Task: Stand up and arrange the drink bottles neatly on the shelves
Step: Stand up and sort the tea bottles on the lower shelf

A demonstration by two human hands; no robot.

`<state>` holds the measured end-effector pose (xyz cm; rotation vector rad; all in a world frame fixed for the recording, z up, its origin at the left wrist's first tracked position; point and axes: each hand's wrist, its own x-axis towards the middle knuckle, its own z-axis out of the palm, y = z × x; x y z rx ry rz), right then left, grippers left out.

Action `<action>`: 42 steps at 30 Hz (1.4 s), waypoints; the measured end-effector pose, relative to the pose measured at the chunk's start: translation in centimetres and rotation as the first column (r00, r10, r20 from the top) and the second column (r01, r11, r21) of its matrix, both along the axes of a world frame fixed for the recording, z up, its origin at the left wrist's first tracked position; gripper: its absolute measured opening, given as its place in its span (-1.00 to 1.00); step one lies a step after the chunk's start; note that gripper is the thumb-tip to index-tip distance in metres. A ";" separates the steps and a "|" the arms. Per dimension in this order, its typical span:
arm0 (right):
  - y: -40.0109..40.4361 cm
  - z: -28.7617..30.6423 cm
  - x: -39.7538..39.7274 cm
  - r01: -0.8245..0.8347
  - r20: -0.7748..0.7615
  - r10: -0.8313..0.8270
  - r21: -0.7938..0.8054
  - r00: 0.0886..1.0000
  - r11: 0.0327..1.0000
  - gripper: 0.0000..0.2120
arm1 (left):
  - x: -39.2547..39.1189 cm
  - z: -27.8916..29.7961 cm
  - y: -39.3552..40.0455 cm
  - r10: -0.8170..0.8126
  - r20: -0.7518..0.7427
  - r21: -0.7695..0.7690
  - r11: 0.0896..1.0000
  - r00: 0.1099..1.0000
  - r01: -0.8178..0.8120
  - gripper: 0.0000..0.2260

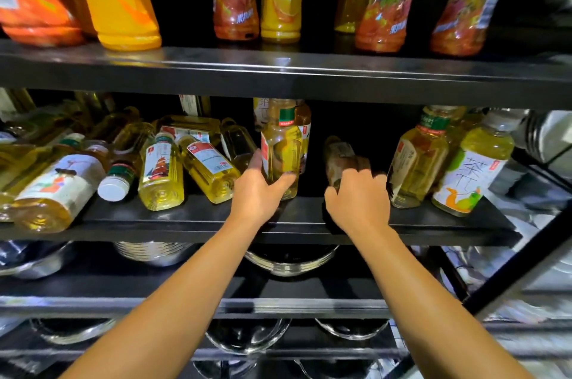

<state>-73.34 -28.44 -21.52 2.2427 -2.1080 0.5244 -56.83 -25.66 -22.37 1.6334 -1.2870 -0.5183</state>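
Gripping the upright bottle (280,149) at frame centre, your left hand (258,189) steadies it; your right hand (359,196) clasps the brown bottle (340,158) lying beside it, long axis pointing into the shelf (402,224).

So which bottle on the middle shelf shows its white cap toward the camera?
The lying bottle with the white cap, left of the sailing-ship label bottle; others show their bases.
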 end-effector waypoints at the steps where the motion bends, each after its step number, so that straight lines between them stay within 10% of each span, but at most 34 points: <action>1: 0.7 0.3 -0.1 -0.022 -0.022 0.022 0.005 1.000 1.000 -0.64 | 0.1 0.3 0.7 -0.015 0.064 0.036 0.999 0.998 0.013 -0.39; 6: -1.1 2.3 -0.1 -0.001 0.067 -0.013 0.200 0.998 0.980 -0.48 | 3.2 1.4 4.5 0.196 0.418 -0.213 0.970 0.887 -0.114 -0.50; 10: -2.3 2.1 -0.2 -0.016 -0.036 0.027 0.272 0.999 0.962 -0.59 | 6.4 0.8 2.6 0.045 0.732 0.122 0.973 0.679 -0.196 -0.43; 17: -0.2 3.4 -1.1 -0.055 -0.061 0.076 0.287 0.995 0.956 -0.69 | 6.6 0.5 5.0 0.151 0.690 -0.004 0.979 0.708 -0.205 -0.63; 23: -0.6 3.8 -0.2 -0.042 -0.087 0.076 0.340 0.993 0.940 -0.58 | 7.3 4.3 2.0 0.027 0.761 0.313 0.861 0.649 -0.402 -0.33; 29: -0.1 3.3 -1.4 -0.049 0.004 0.050 0.270 0.999 0.962 -0.57 | 7.9 4.4 2.6 0.053 0.746 0.299 0.864 0.664 -0.405 -0.70; 35: 1.3 2.0 -1.9 -0.069 0.281 0.034 0.117 0.959 0.991 -0.46 | 7.4 3.6 6.6 0.340 0.456 0.104 0.897 0.822 -0.429 -0.78; 39: 2.4 0.7 -1.8 -0.075 0.520 0.071 -0.013 0.851 0.997 -0.45 | 6.6 2.0 9.8 0.404 -0.148 -0.016 0.912 0.903 -0.411 -0.55; 42: 3.4 0.2 -1.6 -0.120 0.693 0.152 -0.094 0.705 0.988 -0.54 | 6.0 0.8 11.1 0.141 -0.718 -0.069 0.960 0.681 -0.272 -0.47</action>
